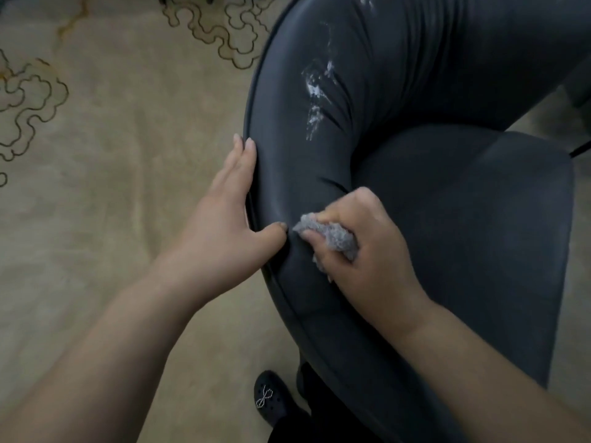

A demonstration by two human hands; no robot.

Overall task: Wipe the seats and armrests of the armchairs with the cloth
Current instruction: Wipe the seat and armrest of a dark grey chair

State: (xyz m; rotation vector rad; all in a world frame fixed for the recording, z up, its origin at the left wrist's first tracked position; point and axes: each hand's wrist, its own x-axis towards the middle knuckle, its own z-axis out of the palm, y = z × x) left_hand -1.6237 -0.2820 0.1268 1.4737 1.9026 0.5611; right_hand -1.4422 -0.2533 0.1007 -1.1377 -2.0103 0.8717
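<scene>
cloth mostly hidden in right hand, armchair cropped

Armchair: smooth dark grey leather-like upholstery with a soft sheen, creased on the armrest, with a piped seam along its outer edge; flaky white patches. Cloth: grey, nubby, matt. Carpet: beige, matt, dark outlined scrolls. Shoe: black, perforated, beaded ornament.

Beige carpet with dark scrolling outlines, dim light
</scene>
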